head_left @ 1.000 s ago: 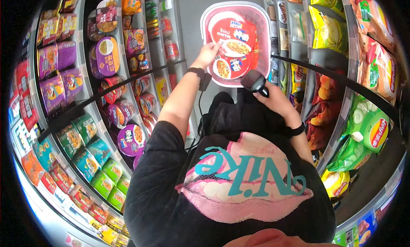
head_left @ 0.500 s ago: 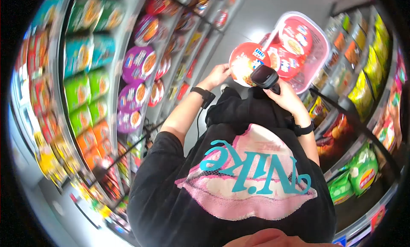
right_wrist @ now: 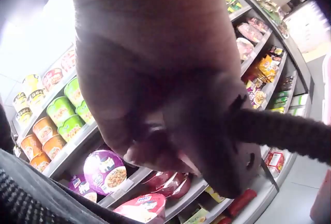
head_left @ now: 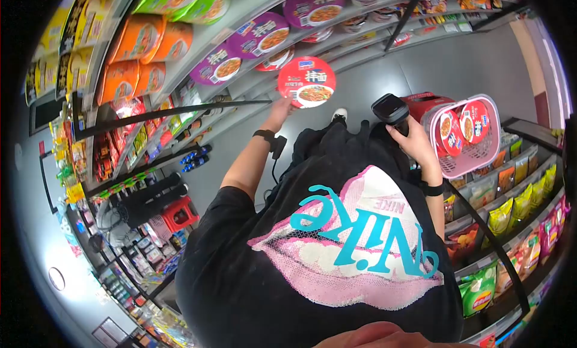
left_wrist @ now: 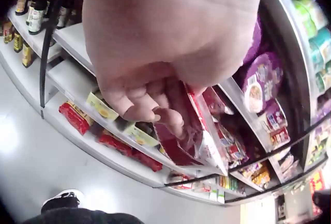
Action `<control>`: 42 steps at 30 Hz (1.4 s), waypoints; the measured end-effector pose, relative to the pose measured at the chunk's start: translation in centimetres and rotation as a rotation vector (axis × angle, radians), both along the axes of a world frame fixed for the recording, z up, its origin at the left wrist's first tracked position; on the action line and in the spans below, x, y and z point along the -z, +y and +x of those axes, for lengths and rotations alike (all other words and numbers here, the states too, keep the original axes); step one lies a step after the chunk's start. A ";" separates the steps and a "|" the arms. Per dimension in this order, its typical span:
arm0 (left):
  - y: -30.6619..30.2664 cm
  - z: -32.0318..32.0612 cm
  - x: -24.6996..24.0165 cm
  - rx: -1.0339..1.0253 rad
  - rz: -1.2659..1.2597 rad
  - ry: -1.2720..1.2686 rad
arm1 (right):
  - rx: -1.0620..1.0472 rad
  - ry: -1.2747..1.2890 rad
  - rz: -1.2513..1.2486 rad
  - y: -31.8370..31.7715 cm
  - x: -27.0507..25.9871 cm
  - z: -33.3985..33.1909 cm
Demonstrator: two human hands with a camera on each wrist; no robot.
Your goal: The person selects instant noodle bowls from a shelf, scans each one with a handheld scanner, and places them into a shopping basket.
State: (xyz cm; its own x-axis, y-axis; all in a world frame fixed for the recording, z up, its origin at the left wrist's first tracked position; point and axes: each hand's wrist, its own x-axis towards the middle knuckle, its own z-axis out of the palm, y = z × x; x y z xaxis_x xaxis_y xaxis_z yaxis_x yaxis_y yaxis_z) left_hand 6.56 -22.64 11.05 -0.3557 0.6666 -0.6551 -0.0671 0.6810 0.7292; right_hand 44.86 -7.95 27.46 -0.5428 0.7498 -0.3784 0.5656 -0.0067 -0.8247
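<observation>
My left hand (head_left: 281,112) grips a red instant noodle bowl (head_left: 307,81) by its edge, lid facing up in the head view. From the left wrist, the curled fingers (left_wrist: 170,120) lie at the side of the bowl (left_wrist: 207,136). That bowl is held out in front of the shelves, close by a row of purple noodle bowls (head_left: 259,36). In my right hand (head_left: 416,142) is a black barcode scanner (head_left: 390,109), its head pointing forward. The right wrist view shows the dark scanner handle (right_wrist: 207,136) inside the fingers, with a coiled cable (right_wrist: 284,131) running off it.
A pink basket (head_left: 494,144) with red noodle bowls (head_left: 475,120) hangs by my right arm. Orange noodle bowls (head_left: 123,83) and green ones fill the left shelf. Bagged snacks (head_left: 508,218) line the right shelf. A red stool (head_left: 180,214) stands at lower left.
My left hand has lifted a red noodle bowl out of the basket and carried it left toward the shelf. The view has turned left; my right hand keeps its hold on the scanner.
</observation>
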 end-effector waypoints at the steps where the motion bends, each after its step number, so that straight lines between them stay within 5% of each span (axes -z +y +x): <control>1: -0.7 -0.4 0.2 -0.100 0.001 -0.035 | -0.011 -0.002 0.005 -0.1 0.4 0.0; 8: -2.9 -4.4 1.3 -0.303 0.036 -0.148 | 0.005 -0.048 0.018 -2.0 -0.2 -2.9; 19: -1.2 -6.6 1.0 -0.202 0.082 -0.240 | 0.094 -0.216 0.030 -4.7 -1.3 -5.4; 24: -0.6 -7.5 1.9 -0.199 0.115 -0.265 | 0.179 -0.287 -0.172 -4.7 -2.6 -6.7; 35: 3.4 -10.1 5.3 -0.335 0.202 -0.229 | 0.116 -0.212 -0.017 -4.8 -0.9 -7.3; 42: 5.5 -9.3 3.6 -0.490 0.220 -0.254 | 0.126 -0.205 -0.046 -4.8 -0.5 -7.3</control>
State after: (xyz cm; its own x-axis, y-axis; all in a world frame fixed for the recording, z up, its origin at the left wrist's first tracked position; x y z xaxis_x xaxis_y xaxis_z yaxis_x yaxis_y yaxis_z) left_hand -2.71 -17.14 7.49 -0.5061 0.5940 -0.6253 -0.5262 0.3617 0.7696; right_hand 37.53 -12.75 27.95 -0.3546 0.7859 -0.5066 0.7134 -0.1228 -0.6899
